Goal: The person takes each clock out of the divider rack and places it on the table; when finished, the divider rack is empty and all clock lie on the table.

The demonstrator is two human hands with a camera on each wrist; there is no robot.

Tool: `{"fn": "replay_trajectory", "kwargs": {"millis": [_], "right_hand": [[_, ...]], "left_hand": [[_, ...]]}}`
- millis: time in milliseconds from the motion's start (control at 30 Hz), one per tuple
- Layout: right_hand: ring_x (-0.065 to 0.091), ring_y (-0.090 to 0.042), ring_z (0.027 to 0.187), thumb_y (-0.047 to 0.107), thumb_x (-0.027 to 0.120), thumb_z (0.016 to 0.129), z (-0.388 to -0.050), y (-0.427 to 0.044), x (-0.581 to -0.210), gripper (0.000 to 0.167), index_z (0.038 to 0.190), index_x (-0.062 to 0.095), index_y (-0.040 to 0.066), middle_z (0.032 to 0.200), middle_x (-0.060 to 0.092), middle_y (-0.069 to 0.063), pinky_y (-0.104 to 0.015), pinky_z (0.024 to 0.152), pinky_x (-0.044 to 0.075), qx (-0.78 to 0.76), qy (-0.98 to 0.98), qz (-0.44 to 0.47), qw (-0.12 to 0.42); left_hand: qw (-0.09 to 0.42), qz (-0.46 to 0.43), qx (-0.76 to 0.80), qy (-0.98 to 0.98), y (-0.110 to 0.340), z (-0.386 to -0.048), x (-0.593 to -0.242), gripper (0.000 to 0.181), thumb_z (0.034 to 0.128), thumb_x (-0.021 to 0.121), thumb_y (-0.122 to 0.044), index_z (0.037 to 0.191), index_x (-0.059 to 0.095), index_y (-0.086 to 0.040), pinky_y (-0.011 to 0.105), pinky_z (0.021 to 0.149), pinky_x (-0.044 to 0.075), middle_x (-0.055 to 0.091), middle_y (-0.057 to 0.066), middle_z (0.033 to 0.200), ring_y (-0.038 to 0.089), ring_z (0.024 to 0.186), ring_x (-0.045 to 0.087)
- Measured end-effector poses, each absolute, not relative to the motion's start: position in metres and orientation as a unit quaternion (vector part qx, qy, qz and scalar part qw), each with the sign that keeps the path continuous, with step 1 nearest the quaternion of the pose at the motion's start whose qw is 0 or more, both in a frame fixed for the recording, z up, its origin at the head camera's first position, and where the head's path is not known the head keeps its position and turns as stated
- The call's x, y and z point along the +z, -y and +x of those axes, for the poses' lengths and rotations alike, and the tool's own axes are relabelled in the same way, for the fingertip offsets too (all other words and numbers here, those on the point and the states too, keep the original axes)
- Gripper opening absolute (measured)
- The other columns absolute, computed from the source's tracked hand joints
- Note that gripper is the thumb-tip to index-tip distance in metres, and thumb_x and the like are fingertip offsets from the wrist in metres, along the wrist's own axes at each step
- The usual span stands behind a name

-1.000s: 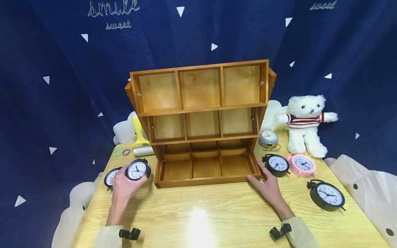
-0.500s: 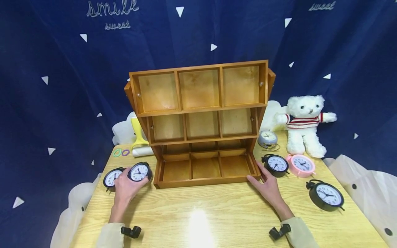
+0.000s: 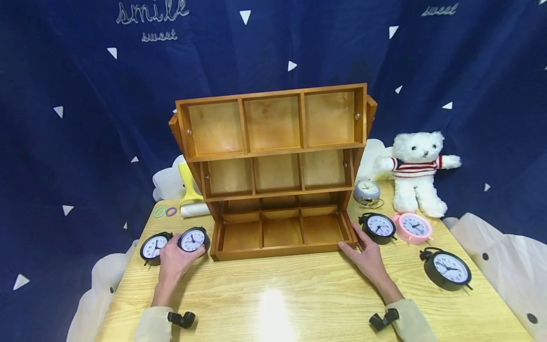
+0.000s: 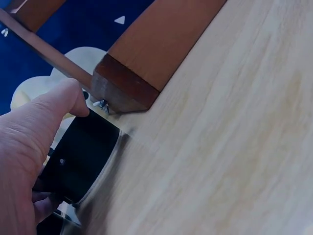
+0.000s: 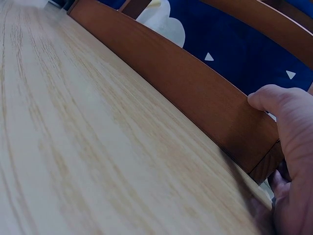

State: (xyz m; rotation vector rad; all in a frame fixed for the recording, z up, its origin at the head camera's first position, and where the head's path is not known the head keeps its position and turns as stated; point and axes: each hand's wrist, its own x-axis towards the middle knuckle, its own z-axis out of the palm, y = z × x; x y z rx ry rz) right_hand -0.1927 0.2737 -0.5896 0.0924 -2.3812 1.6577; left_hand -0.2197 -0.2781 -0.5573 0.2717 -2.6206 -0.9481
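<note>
My left hand grips a round black alarm clock by its sides, thumb on the right and fingers on the left. Its white dial faces up. In the left wrist view the clock's black side shows close above the table; I cannot tell whether it touches. Just left of it lies another black alarm clock, partly behind my fingers. My right hand holds the front right corner of a three-tier wooden rack, thumb on the front board and fingers along the side. The rack's compartments hold nothing.
Right of the rack lie a black clock, a pink clock and a larger black clock. A grey clock and white teddy bear are behind. Left are a yellow-handled lint roller and two hair ties.
My left hand has moved the black clock slightly right and lower, uncovering more of the other clock beside it. The right hand keeps its place on the rack's corner.
</note>
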Motion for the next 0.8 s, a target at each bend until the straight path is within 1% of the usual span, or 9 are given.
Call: {"fn": "replay_trajectory", "kwargs": {"millis": [167, 300, 433, 500, 567, 667, 733, 800], "right_hand": [[0.034, -0.039, 0.15, 0.018, 0.079, 0.095, -0.194, -0.274, -0.59, 0.077, 0.161, 0.04, 0.007, 0.166, 0.036, -0.02, -0.004, 0.103, 0.031, 0.565, 0.816, 0.031, 0.119], [0.034, -0.039, 0.15, 0.018, 0.079, 0.095, -0.195, -0.274, -0.59, 0.078, 0.161, 0.04, 0.007, 0.165, 0.036, -0.02, -0.004, 0.103, 0.031, 0.566, 0.815, 0.032, 0.119], [0.034, -0.04, 0.15, 0.018, 0.079, 0.095, -0.194, -0.273, -0.59, 0.078, 0.161, 0.039, 0.007, 0.165, 0.036, -0.02, -0.003, 0.103, 0.031, 0.568, 0.814, 0.035, 0.118], [0.034, -0.041, 0.149, 0.016, 0.079, 0.095, -0.194, -0.273, -0.59, 0.078, 0.161, 0.039, 0.006, 0.165, 0.036, -0.021, -0.003, 0.104, 0.031, 0.569, 0.813, 0.038, 0.12], [0.035, -0.042, 0.149, 0.015, 0.08, 0.094, -0.195, -0.272, -0.59, 0.078, 0.16, 0.039, 0.004, 0.165, 0.036, -0.022, -0.003, 0.104, 0.031, 0.568, 0.812, 0.042, 0.126], [0.032, -0.045, 0.15, 0.012, 0.08, 0.093, -0.197, -0.269, -0.588, 0.078, 0.159, 0.04, 0.002, 0.164, 0.036, -0.025, -0.003, 0.107, 0.029, 0.558, 0.815, 0.052, 0.148], [0.032, -0.045, 0.151, 0.011, 0.082, 0.091, -0.199, -0.267, -0.588, 0.079, 0.158, 0.042, 0.0, 0.163, 0.037, -0.026, -0.004, 0.11, 0.027, 0.539, 0.821, 0.06, 0.176], [0.032, -0.044, 0.151, 0.01, 0.084, 0.088, -0.199, -0.263, -0.586, 0.082, 0.158, 0.042, 0.0, 0.163, 0.037, -0.025, -0.005, 0.113, 0.024, 0.516, 0.829, 0.065, 0.207]], "left_hand": [[0.172, 0.088, -0.326, 0.925, 0.278, -0.219, -0.559, 0.077, 0.0701, 0.091, -0.035, 0.129, 0.064, 0.006, 0.059, 0.09, 0.052, 0.07, 0.029, 0.118, 0.049, 0.106, 0.065], [0.168, 0.077, -0.32, 0.929, 0.279, -0.219, -0.557, 0.076, 0.0738, 0.089, -0.036, 0.131, 0.062, 0.007, 0.061, 0.091, 0.051, 0.069, 0.031, 0.12, 0.052, 0.108, 0.064], [0.153, 0.071, -0.323, 0.931, 0.28, -0.215, -0.554, 0.08, 0.0778, 0.088, -0.037, 0.137, 0.058, 0.008, 0.063, 0.096, 0.049, 0.065, 0.034, 0.128, 0.055, 0.116, 0.06], [0.153, 0.071, -0.328, 0.93, 0.278, -0.212, -0.552, 0.084, 0.0797, 0.087, -0.039, 0.142, 0.055, 0.008, 0.063, 0.103, 0.046, 0.061, 0.034, 0.137, 0.054, 0.125, 0.056], [0.171, 0.071, -0.335, 0.924, 0.275, -0.21, -0.552, 0.088, 0.0806, 0.087, -0.04, 0.146, 0.053, 0.008, 0.062, 0.11, 0.043, 0.056, 0.033, 0.145, 0.052, 0.134, 0.052], [0.228, 0.062, -0.361, 0.902, 0.267, -0.207, -0.551, 0.089, 0.0821, 0.087, -0.04, 0.149, 0.052, 0.006, 0.059, 0.117, 0.038, 0.05, 0.028, 0.153, 0.048, 0.141, 0.047], [0.27, 0.043, -0.375, 0.886, 0.258, -0.206, -0.551, 0.086, 0.0832, 0.088, -0.038, 0.15, 0.053, 0.003, 0.056, 0.119, 0.037, 0.05, 0.023, 0.155, 0.045, 0.143, 0.047], [0.296, 0.017, -0.385, 0.874, 0.248, -0.205, -0.549, 0.081, 0.0856, 0.086, -0.034, 0.151, 0.053, 0.0, 0.051, 0.12, 0.037, 0.05, 0.019, 0.156, 0.041, 0.144, 0.047]]}}
